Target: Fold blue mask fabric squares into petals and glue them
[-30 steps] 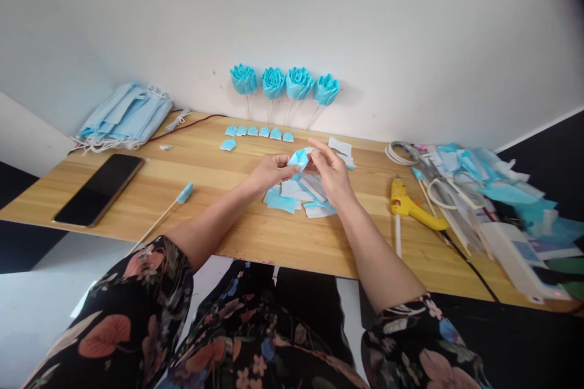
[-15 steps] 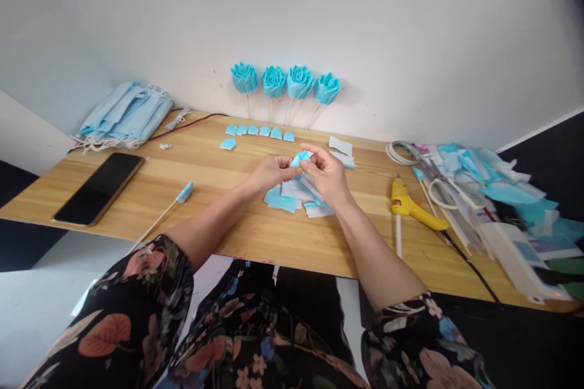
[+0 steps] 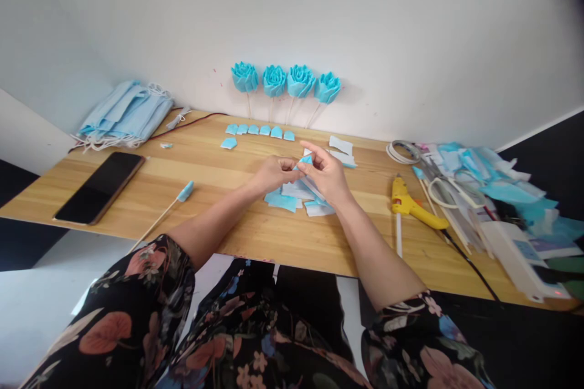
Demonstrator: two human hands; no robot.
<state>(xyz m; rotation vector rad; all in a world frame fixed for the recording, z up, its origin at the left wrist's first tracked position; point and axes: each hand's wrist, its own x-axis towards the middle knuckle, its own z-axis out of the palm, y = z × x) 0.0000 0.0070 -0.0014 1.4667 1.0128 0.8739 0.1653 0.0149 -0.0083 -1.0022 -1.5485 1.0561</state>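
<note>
Between the fingertips of both hands is a small folded piece of blue mask fabric (image 3: 305, 160). My left hand (image 3: 275, 173) pinches its left side, while my right hand (image 3: 326, 173) grips the right side with the index finger raised. Below the hands lie loose blue and white fabric pieces (image 3: 283, 200), partly hidden by my right hand. Beyond, several folded blue petals (image 3: 264, 130) form a row, and a single petal (image 3: 229, 143) lies just in front of it. A stick with a blue rolled tip (image 3: 185, 192) rests left of my left forearm.
Several blue fabric roses (image 3: 274, 81) on sticks lean against the wall. At left are stacked face masks (image 3: 125, 112) and a phone (image 3: 100, 188). At right lie a yellow glue gun (image 3: 406, 202), tape (image 3: 402, 152), scissors (image 3: 449, 192), a white power strip (image 3: 520, 258) and fabric scraps (image 3: 483, 170).
The blue fabric piece between my fingers shows less of its face, folded or turned over. My left fingers have curled in closer and both hands have shifted slightly.
</note>
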